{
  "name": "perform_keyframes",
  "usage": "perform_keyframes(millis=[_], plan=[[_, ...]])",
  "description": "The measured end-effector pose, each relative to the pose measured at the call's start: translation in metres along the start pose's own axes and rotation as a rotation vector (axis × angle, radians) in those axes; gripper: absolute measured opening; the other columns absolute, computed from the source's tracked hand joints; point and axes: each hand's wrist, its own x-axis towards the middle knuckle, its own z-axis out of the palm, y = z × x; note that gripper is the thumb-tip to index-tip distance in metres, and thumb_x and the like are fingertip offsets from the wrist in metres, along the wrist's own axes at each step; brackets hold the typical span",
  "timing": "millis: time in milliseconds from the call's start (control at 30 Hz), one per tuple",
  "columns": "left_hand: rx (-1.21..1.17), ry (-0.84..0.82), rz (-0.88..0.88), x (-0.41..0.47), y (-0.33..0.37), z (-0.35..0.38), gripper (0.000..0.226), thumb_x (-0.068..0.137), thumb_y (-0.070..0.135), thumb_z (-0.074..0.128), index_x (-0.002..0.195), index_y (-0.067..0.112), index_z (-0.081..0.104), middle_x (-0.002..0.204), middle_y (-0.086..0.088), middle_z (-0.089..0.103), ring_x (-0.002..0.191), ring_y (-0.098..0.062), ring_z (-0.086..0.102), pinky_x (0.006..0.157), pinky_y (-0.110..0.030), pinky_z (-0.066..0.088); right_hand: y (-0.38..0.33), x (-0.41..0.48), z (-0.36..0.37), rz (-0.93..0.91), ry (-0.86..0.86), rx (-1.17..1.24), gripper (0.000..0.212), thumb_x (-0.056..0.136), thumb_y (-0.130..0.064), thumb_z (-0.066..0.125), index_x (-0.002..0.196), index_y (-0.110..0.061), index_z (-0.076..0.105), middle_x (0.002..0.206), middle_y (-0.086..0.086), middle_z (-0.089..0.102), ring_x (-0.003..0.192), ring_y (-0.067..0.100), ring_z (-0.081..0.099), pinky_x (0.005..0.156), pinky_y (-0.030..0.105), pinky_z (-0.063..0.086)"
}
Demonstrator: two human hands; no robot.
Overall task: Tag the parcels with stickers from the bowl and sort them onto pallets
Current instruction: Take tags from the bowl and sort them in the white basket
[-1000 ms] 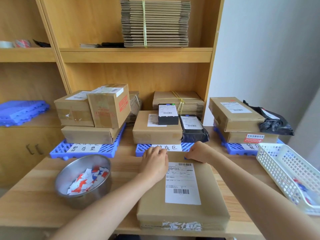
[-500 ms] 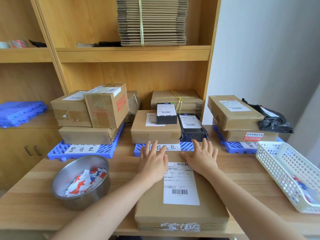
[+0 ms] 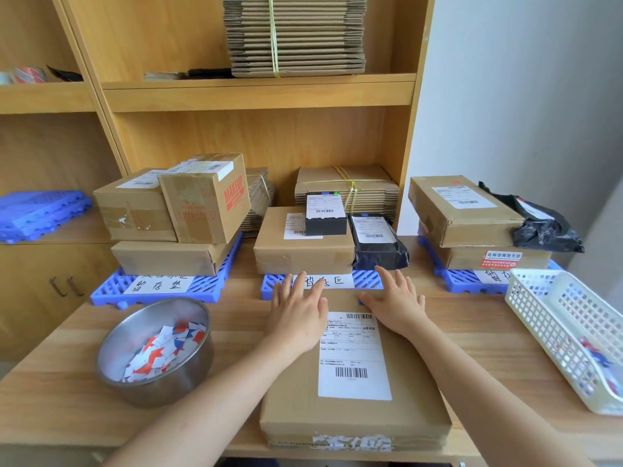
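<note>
Since a second ago both hands have gone from curled at the far edge of the parcel point(image 3: 354, 375) to lying flat with fingers spread; the parcel itself has not shifted. The left hand point(image 3: 298, 310) rests palm down on the parcel's far left corner, gripping nothing. The right hand point(image 3: 396, 303) lies open on the far right corner, also holding nothing. The parcel is a flat brown cardboard box with a white shipping label point(image 3: 354, 357) bearing barcodes, and torn white tape along its near edge. It lies on the wooden surface point(image 3: 60, 392), near the front. To its left stands a metal bowl point(image 3: 158, 355) of red, white and blue stickers point(image 3: 161, 352). Just beyond the fingertips lies the middle blue pallet point(image 3: 365, 279), already carrying parcels.
</note>
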Motion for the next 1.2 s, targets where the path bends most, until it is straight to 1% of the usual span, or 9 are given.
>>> perform_keyframes(millis=[133, 333, 567, 667, 800, 900, 1000, 1100, 1200], plan=[[-0.01, 0.003, 0.004, 0.0, 0.0, 0.0, 0.05, 0.106, 0.04, 0.024, 0.156, 0.033, 0.027, 0.166, -0.008, 0.017, 0.152, -0.034, 0.009, 0.123, -0.052, 0.007, 0.007, 0.002, -0.003, -0.013, 0.017, 0.088, 0.057, 0.1, -0.034, 0.044, 0.153, -0.04, 0.026, 0.165, 0.005, 0.017, 0.153, 0.03, 0.008, 0.116, 0.068, 0.014], [-0.01, 0.015, -0.002, 0.0, 0.0, 0.001, 0.05, 0.106, 0.04, 0.024, 0.156, 0.033, 0.027, 0.165, -0.007, 0.018, 0.151, -0.034, 0.011, 0.123, -0.051, 0.009, 0.0, -0.007, -0.001, -0.061, 0.002, -0.039, 0.073, 0.092, -0.067, 0.047, 0.155, -0.042, 0.021, 0.167, 0.003, 0.009, 0.155, 0.024, -0.002, 0.121, 0.061, 0.004], [-0.019, 0.001, -0.004, 0.001, -0.001, 0.002, 0.05, 0.106, 0.04, 0.024, 0.156, 0.034, 0.026, 0.166, -0.007, 0.018, 0.151, -0.035, 0.01, 0.123, -0.051, 0.008, 0.006, -0.001, -0.002, -0.092, -0.056, -0.033, 0.082, 0.083, -0.076, 0.051, 0.153, -0.047, 0.02, 0.167, -0.002, 0.011, 0.155, 0.023, 0.0, 0.12, 0.062, 0.009], [-0.014, 0.013, 0.002, 0.0, 0.0, 0.003, 0.05, 0.106, 0.04, 0.025, 0.156, 0.033, 0.027, 0.165, -0.008, 0.018, 0.151, -0.035, 0.011, 0.123, -0.05, 0.008, 0.009, 0.005, 0.001, -0.079, -0.043, 0.008, 0.072, 0.088, -0.066, 0.053, 0.152, -0.046, 0.025, 0.165, -0.002, 0.016, 0.154, 0.022, 0.005, 0.118, 0.064, 0.012], [-0.022, 0.011, 0.006, 0.0, 0.0, 0.002, 0.05, 0.106, 0.04, 0.024, 0.156, 0.032, 0.027, 0.165, -0.008, 0.019, 0.15, -0.035, 0.011, 0.123, -0.05, 0.009, 0.011, 0.01, 0.001, -0.055, -0.028, 0.132, 0.057, 0.095, -0.038, 0.052, 0.149, -0.041, 0.036, 0.162, -0.002, 0.025, 0.151, 0.026, 0.016, 0.116, 0.066, 0.018], [-0.038, 0.033, 0.015, 0.0, -0.002, 0.004, 0.049, 0.106, 0.038, 0.026, 0.154, 0.03, 0.033, 0.163, -0.009, 0.024, 0.149, -0.035, 0.016, 0.122, -0.049, 0.012, 0.012, 0.006, 0.0, -0.09, 0.015, 0.171, 0.054, 0.095, -0.033, 0.056, 0.147, -0.033, 0.043, 0.158, 0.0, 0.034, 0.146, 0.026, 0.029, 0.116, 0.057, 0.027], [-0.055, 0.114, 0.055, -0.002, -0.002, 0.001, 0.045, 0.104, 0.034, 0.033, 0.145, 0.024, 0.048, 0.154, -0.009, 0.039, 0.143, -0.031, 0.029, 0.12, -0.044, 0.02, 0.009, -0.007, -0.008, -0.112, 0.084, 0.23, 0.052, 0.094, -0.03, 0.062, 0.144, -0.021, 0.05, 0.153, 0.005, 0.04, 0.14, 0.026, 0.039, 0.116, 0.039, 0.031], [-0.087, 0.127, 0.076, -0.003, -0.003, -0.005, 0.042, 0.102, 0.032, 0.039, 0.139, 0.023, 0.055, 0.152, -0.007, 0.042, 0.142, -0.027, 0.031, 0.119, -0.042, 0.022, 0.011, -0.017, -0.014, -0.132, 0.025, 0.181, 0.058, 0.093, -0.042, 0.063, 0.146, -0.026, 0.047, 0.159, 0.009, 0.032, 0.148, 0.027, 0.028, 0.119, 0.041, 0.027], [-0.095, 0.092, 0.076, -0.021, -0.004, -0.015, 0.043, 0.103, 0.037, 0.04, 0.144, 0.028, 0.049, 0.157, -0.004, 0.035, 0.147, -0.027, 0.022, 0.121, -0.042, 0.017, 0.018, -0.039, -0.018, -0.171, -0.035, 0.088, 0.065, 0.092, -0.052, 0.062, 0.15, -0.032, 0.039, 0.165, 0.012, 0.018, 0.152, 0.034, 0.015, 0.122, 0.044, 0.021]])
